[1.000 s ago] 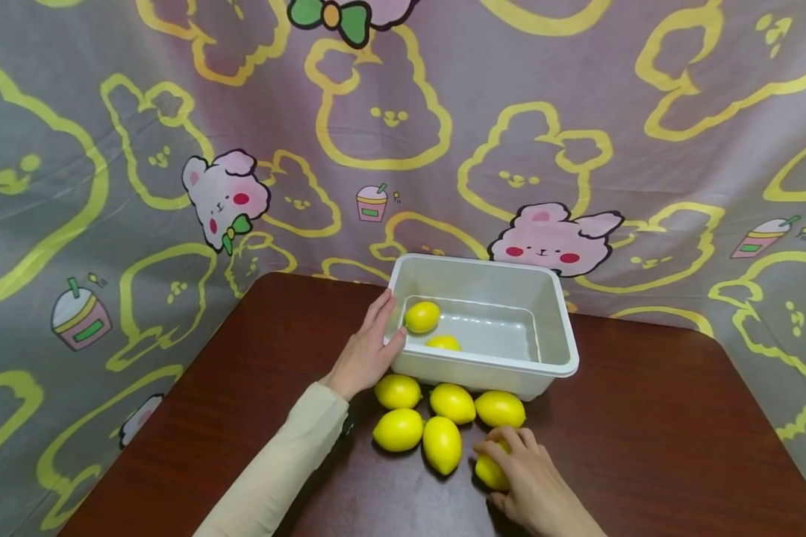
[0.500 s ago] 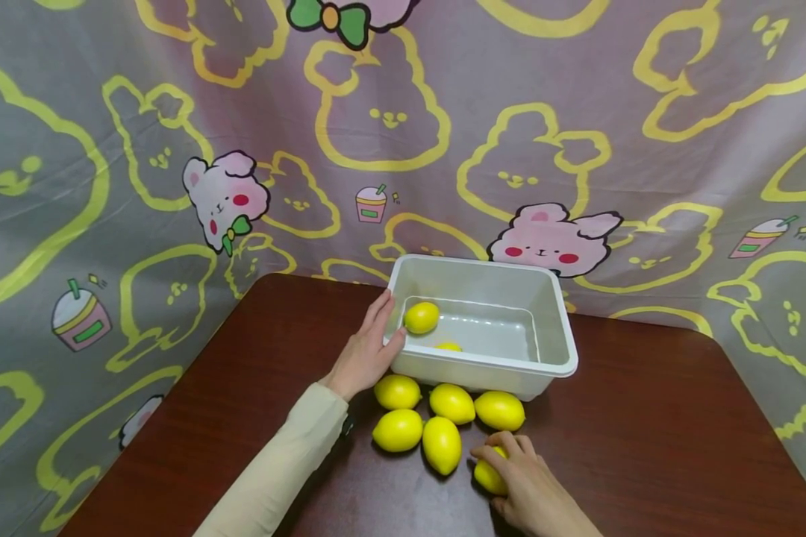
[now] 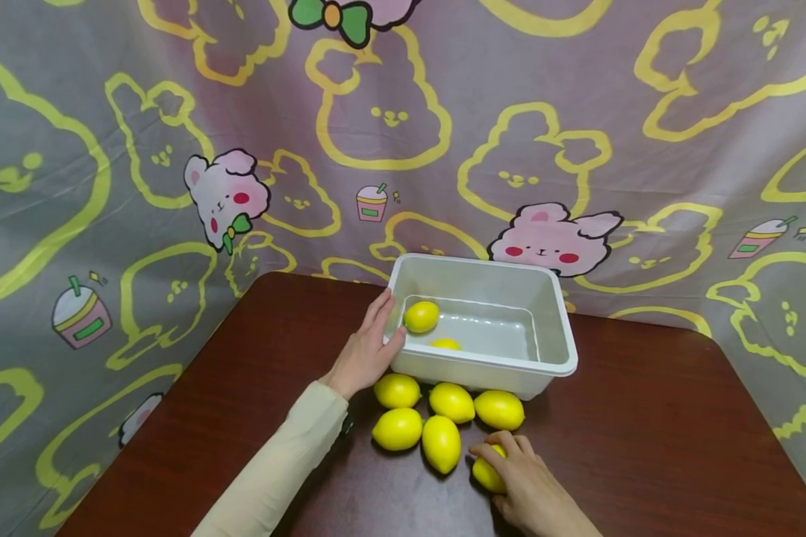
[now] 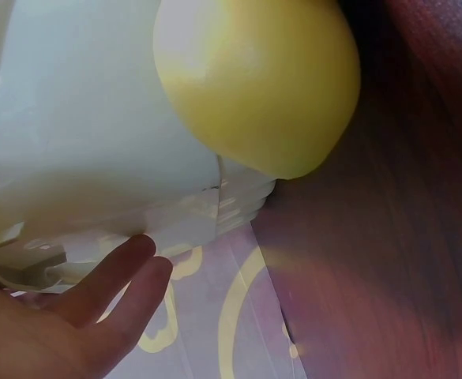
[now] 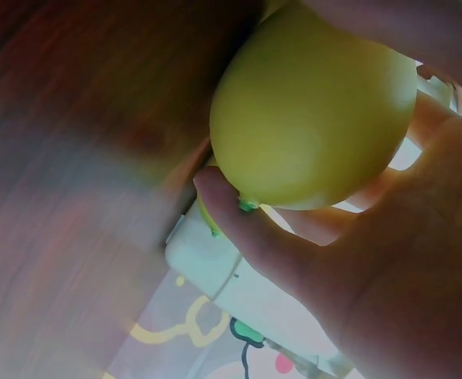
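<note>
A pale grey plastic basin (image 3: 483,367) stands near the back of the table, with two lemons, one fully visible lemon (image 3: 421,317) and a second lemon (image 3: 446,344) partly hidden behind the front wall. My left hand (image 3: 363,354) rests at its left front corner, fingers extended along the outer side (image 4: 96,308). My right hand (image 3: 533,485) holds a lemon (image 3: 487,474) at the right front, fingers curled over its top. In the right wrist view this lemon (image 5: 309,110) shows a green tip beside a finger.
Several other lemons lie in front of the basin, among them a back-left lemon (image 3: 397,391) and a front-middle lemon (image 3: 442,445). The dark brown table (image 3: 645,418) meets a patterned curtain (image 3: 403,134) at the back and sides.
The partly hidden lemon in the basin has rocked slightly behind the front wall. My right hand has shifted slightly left with its lemon. The left hand stays put.
</note>
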### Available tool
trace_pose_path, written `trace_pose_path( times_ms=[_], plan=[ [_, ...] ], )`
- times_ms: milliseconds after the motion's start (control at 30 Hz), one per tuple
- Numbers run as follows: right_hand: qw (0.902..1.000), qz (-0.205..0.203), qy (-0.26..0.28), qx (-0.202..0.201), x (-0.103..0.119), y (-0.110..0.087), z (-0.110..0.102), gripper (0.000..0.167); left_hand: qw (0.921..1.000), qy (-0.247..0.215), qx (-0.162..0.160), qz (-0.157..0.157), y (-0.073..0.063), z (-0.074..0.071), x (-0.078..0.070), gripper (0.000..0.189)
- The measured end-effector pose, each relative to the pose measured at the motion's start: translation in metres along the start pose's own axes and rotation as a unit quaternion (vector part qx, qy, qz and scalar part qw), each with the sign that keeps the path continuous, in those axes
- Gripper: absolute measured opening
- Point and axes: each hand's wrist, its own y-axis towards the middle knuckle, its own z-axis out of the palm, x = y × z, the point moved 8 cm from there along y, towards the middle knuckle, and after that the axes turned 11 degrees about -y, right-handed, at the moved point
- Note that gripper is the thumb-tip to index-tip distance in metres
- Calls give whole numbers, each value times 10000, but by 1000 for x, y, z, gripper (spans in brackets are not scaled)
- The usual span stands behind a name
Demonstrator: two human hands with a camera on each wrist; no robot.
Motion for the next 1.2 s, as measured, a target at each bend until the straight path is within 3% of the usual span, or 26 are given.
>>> trace_pose_path(
  times_ms=[433, 733, 1200],
  plan=[
    [9998, -30, -131, -127, 0, 1, 1, 61, 10000, 23, 11, 0, 1, 0, -1, 66],
    [9997, 93, -71, 212, -2, 3, 5, 60, 10000, -5, 2, 40, 1, 0, 0, 64],
    [9998, 67, -146, 126, -2, 1, 5, 62, 10000, 28, -6, 46, 0, 0, 0, 65]
  ],
)
